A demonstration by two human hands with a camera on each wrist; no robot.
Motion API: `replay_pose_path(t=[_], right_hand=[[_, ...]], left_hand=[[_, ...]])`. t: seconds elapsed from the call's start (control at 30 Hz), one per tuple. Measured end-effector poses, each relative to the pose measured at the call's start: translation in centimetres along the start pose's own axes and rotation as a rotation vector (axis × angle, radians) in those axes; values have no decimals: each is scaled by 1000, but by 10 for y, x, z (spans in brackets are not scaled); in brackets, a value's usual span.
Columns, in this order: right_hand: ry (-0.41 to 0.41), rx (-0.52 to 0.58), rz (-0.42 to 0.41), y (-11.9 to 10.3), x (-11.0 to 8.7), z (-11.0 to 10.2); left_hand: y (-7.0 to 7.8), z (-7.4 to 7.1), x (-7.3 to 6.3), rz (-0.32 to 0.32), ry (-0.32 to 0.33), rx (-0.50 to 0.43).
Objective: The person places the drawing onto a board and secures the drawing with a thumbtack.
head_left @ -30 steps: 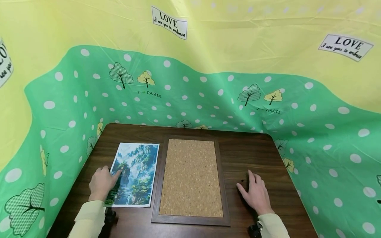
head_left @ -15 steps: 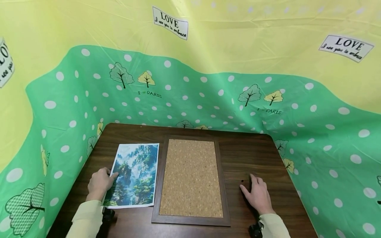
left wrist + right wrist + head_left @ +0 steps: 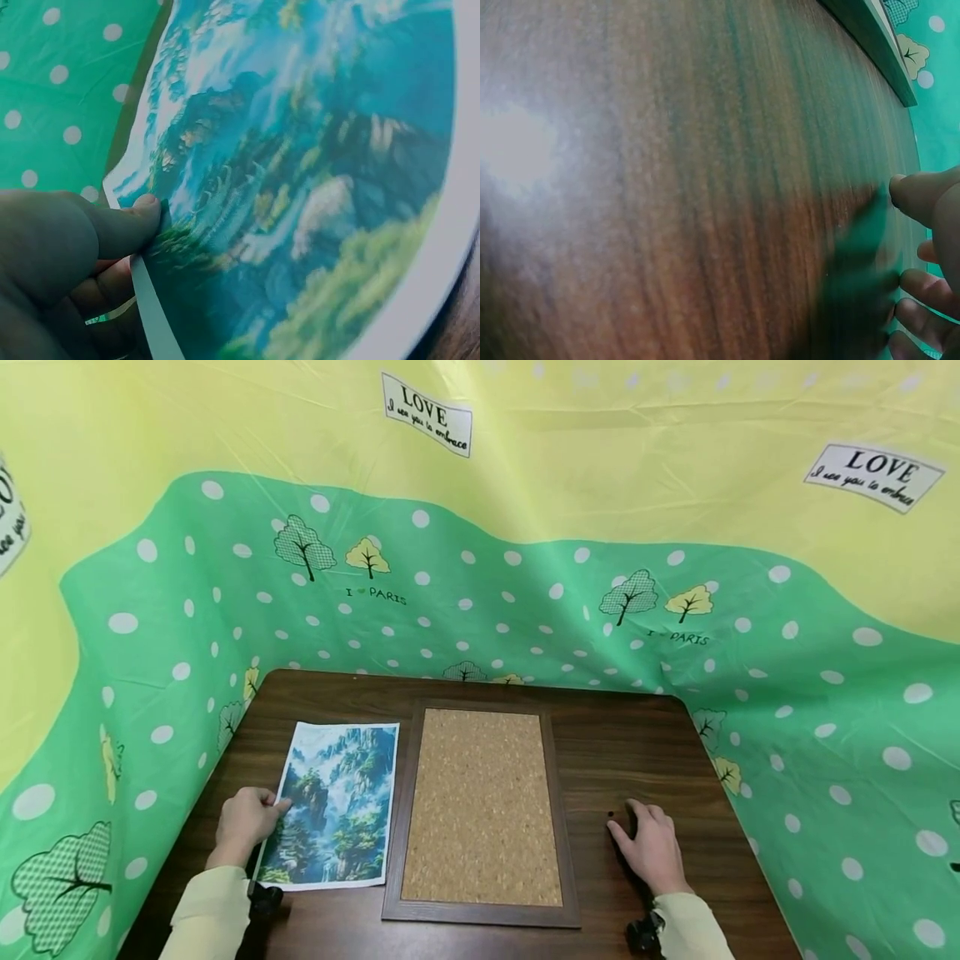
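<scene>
A misty mountain-landscape print (image 3: 333,810) lies on the wood-grain table (image 3: 622,743) between your left hand (image 3: 246,822) and the brown-framed cork board (image 3: 483,810), just beside the frame. You pinch its left edge; the left wrist view alone reveals fingers tucked beneath the paper, thumb pressed on top. Across the board, well apart from the print, your right hand (image 3: 652,847) is free at the table, fingers relaxed, thumb spread.

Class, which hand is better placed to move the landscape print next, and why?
Probably the left hand: it pinches the landscape print by its left edge. The right hand, holding nothing, is right of the corkboard.
</scene>
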State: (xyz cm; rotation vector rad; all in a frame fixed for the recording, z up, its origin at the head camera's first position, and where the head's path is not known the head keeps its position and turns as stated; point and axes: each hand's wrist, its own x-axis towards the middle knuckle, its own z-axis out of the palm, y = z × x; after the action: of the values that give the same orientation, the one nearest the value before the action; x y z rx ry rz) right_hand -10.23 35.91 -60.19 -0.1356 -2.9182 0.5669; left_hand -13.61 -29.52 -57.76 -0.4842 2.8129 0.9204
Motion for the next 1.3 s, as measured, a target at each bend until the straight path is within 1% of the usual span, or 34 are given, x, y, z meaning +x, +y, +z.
replay_pose_path(t=[0.17,0.27,0.43,0.67,0.83,0.97,1.1,1.2,1.3], right_hand=[[74,42,-57,2,3,3],[104,67,-81,3,4,5],[121,98,-90,5,7,7],[152,111,-115,5,8,8],[171,113,-135,5,8,11],[178,113,-142,5,8,11],[170,113,-130,5,9,11],[161,110,-121,6,9,10],[157,110,-117,6,9,10]], left_hand=[[-4,-4,0,6,9,-39],[-6,-7,1,-6,5,-62],[-6,-14,-1,-47,4,-121],[-12,-21,-3,-100,0,-233],[-14,-27,-4,-114,6,-259],[-13,-32,-4,-108,-1,-290],[-10,-37,-4,-105,-11,-337],[-6,-39,-6,-109,-22,-369],[0,-39,-9,-111,-48,-401]])
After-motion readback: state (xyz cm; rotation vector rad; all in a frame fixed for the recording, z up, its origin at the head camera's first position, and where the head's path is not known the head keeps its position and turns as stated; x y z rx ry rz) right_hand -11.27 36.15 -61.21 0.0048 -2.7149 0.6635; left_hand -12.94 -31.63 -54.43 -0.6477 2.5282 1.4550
